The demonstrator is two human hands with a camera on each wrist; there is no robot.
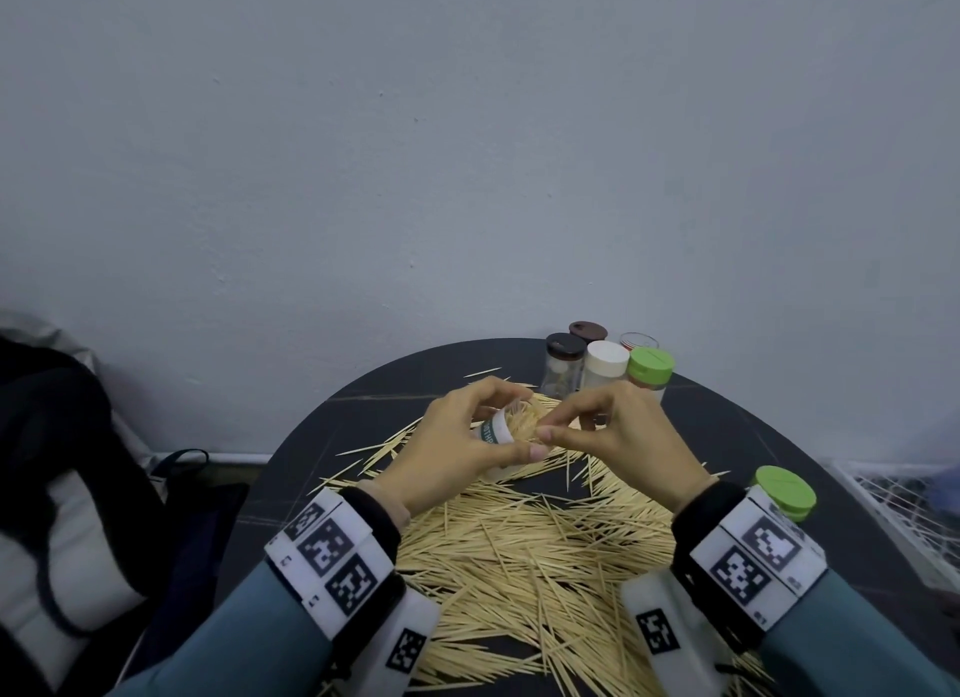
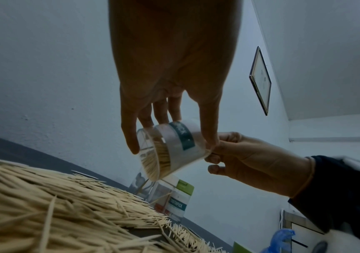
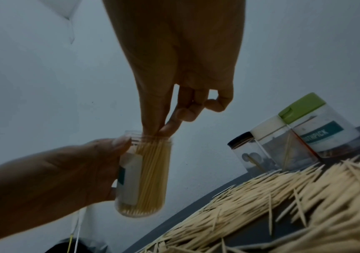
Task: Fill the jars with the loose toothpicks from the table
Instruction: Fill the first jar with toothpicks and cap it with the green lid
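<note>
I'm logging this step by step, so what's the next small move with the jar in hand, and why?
Probably let go of the pinched toothpicks and draw the right hand out of the jar. Its fingertips are at the open mouth, the left hand holds the jar tilted off the table, it already looks packed, and many toothpicks lie loose below.

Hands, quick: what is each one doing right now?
Left hand: holding the open toothpick jar, lifted off the table.
Right hand: thumb and fingertips pinched together at the jar's mouth, on the toothpicks inside.
</note>
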